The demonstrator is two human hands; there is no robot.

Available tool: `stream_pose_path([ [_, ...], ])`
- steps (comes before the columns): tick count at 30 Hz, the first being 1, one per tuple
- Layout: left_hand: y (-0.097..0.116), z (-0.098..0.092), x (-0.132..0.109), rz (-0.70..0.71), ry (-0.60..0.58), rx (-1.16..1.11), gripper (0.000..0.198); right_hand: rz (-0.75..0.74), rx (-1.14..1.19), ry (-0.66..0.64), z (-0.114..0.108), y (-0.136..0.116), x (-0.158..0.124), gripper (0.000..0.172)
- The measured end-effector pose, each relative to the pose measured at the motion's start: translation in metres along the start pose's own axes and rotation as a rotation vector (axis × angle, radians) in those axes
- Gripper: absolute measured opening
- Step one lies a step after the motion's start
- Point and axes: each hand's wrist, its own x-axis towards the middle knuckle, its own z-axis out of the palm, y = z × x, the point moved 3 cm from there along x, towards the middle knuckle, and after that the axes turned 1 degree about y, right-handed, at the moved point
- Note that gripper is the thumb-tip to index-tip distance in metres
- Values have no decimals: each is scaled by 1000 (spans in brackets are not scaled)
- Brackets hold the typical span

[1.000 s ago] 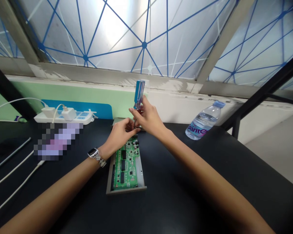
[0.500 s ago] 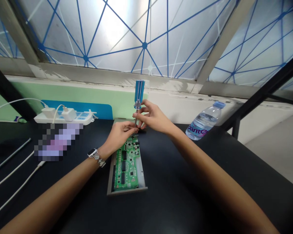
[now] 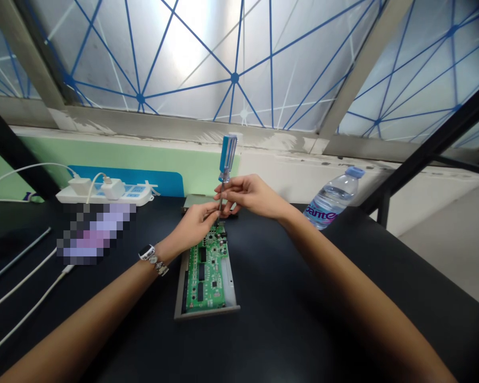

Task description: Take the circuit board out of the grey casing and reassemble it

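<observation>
A green circuit board [image 3: 205,271] lies in a grey metal tray [image 3: 231,276] on the black table. A screwdriver [image 3: 227,154] with a clear blue handle stands upright over the board's far end. My right hand [image 3: 251,196] pinches its shaft just below the handle. My left hand [image 3: 195,226], with a watch on the wrist, has its fingertips closed around the lower shaft near the tip, at the board's far edge. The tip itself is hidden by my fingers.
A water bottle [image 3: 332,199] lies at the right against the wall. A white power strip [image 3: 104,192] with two chargers and white cables [image 3: 24,298] sits at the left. A blurred-out object [image 3: 96,231] is near it. A grey lid [image 3: 195,201] lies beyond the board.
My right hand has slid down from the handle to the shaft and shifted slightly right. The screwdriver stays upright over the board's far end. My left hand barely moved.
</observation>
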Motion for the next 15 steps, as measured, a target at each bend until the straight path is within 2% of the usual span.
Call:
stream_pose_path([
  [4, -1, 2, 0, 1, 18, -61, 25, -41, -45, 56, 3, 0, 1, 16],
  [10, 1, -1, 0, -39, 301, 48, 33, -97, -114, 162, 6, 4, 4, 18],
  [15, -2, -1, 0, -46, 319, 18, 31, -133, -117, 241, 7, 9, 6, 20],
])
